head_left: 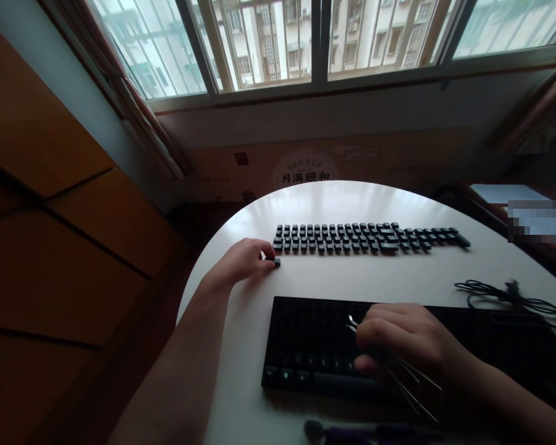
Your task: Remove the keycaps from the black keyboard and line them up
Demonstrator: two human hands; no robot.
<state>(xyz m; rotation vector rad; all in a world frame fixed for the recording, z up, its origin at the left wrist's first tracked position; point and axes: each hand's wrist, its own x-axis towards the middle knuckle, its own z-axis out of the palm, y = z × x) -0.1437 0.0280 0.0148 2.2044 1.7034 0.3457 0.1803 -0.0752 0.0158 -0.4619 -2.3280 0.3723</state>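
Observation:
A black keyboard (315, 337) lies on the round white table (343, 204), most of its keycaps taken off; a few remain along its bottom row. Rows of loose black keycaps (366, 238) are laid out farther back. My left hand (241, 262) pinches a single black keycap (276, 262) against the table, just left of and below those rows. My right hand (408, 340) rests over the keyboard's middle, fingers curled around a thin wire keycap puller (398, 371) whose prongs stick out both ways.
The keyboard's black cable (514, 296) lies coiled at the table's right. A dark and purple object (352, 432) sits at the near edge. An orange wooden panel stands to the left, a window beyond, and a cardboard box (306, 170) behind the table.

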